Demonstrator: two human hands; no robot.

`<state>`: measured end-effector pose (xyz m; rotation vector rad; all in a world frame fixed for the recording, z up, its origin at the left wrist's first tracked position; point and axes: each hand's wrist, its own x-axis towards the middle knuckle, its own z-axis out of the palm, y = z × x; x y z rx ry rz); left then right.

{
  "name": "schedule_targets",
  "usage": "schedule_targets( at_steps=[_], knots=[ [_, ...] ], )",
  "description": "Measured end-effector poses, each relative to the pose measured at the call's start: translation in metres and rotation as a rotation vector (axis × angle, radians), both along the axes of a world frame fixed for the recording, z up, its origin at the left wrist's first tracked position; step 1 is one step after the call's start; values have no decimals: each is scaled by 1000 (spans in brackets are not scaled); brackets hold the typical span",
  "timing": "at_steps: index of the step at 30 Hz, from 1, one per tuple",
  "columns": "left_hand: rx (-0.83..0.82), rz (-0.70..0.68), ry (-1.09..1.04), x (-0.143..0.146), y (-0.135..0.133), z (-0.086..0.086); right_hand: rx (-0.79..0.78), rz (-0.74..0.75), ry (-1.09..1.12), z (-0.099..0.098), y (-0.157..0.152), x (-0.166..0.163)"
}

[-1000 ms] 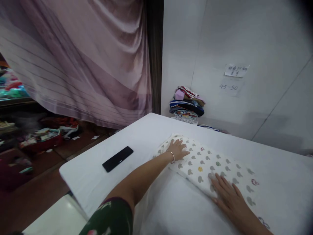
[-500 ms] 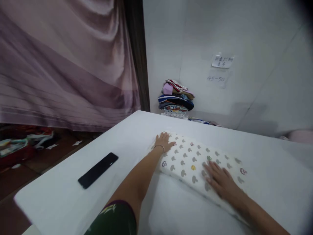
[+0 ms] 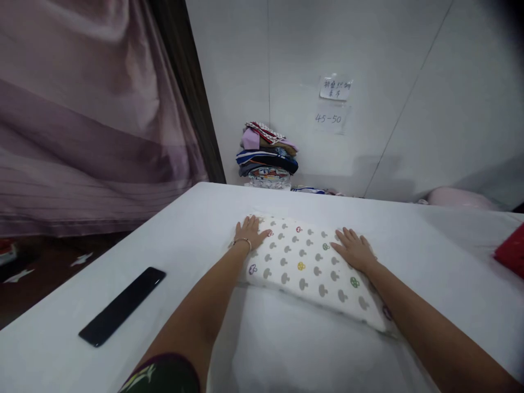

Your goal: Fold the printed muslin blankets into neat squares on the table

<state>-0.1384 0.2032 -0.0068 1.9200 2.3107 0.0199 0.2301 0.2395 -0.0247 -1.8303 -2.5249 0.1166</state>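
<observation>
A folded white cloth printed with grey, red, yellow and green mushrooms lies flat on the white table. My left hand rests open on its far left corner, fingers spread, a bracelet on the wrist. On the far right part of the cloth lies my right hand, palm down with the fingers apart. Both hands press on the fabric without gripping it. The cloth's near edge shows a folded thickness; its right end is partly covered by my right forearm.
A black phone lies on the table at the left. Behind the far edge, a stack of folded fabrics stands against the wall. Something red sits at the right edge. A pink curtain hangs at the left.
My right hand has slid away from me across the cloth to its far right part. My left hand stays at the far left corner. The camera view has turned to the right.
</observation>
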Motion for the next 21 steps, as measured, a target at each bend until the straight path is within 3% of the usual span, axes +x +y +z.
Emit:
schedule_targets(
  at_steps=[7, 11, 15, 17, 21],
  knots=[
    [11, -15, -2, 0, -2, -2, -15, -146, 149, -3, 4, 17],
    [9, 9, -20, -2, 0, 7, -88, -221, 596, 8, 5, 26],
    [23, 10, -29, 3, -9, 26, -49, -428, 914, 22, -12, 58],
    [82, -102, -17, 15, -26, 31, -142, -553, 1164, 24, -29, 77],
    [128, -512, -22, 59, -82, 25, -378, -656, 1573, 24, -69, 96]
  ],
)
